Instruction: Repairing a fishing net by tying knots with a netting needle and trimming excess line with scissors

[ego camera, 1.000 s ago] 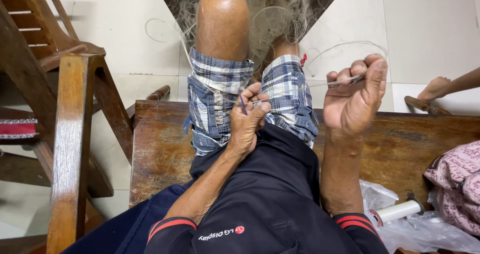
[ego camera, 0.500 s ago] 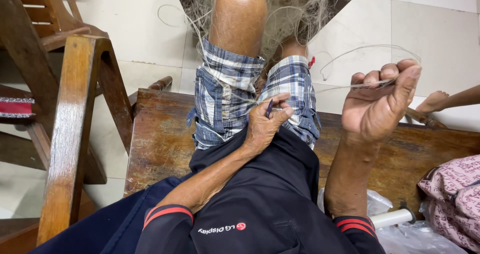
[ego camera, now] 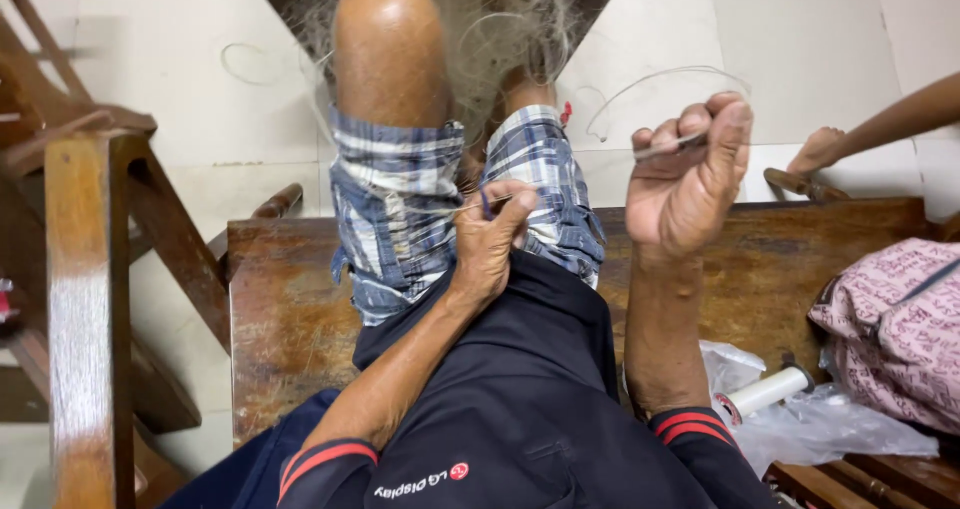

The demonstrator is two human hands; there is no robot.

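— Pale thin line (ego camera: 660,74) loops in the upper right of the frame; why is the right hand (ego camera: 690,174) lifted so high?

— Its fingers are clenched on a slim needle-like tool (ego camera: 670,147), so the line is held taut, I think. The left hand (ego camera: 490,244) in the centre pinches the same line against the checked shorts (ego camera: 400,209), to fix the place of the knot.

— And around them?

— Fine net (ego camera: 480,29) hangs over the knees at the top. On the wooden bench (ego camera: 280,309), lower right, a white spool (ego camera: 765,392) lies on clear plastic, beside a pink bag (ego camera: 895,329). Another person's arm (ego camera: 880,129) reaches in at the right edge.
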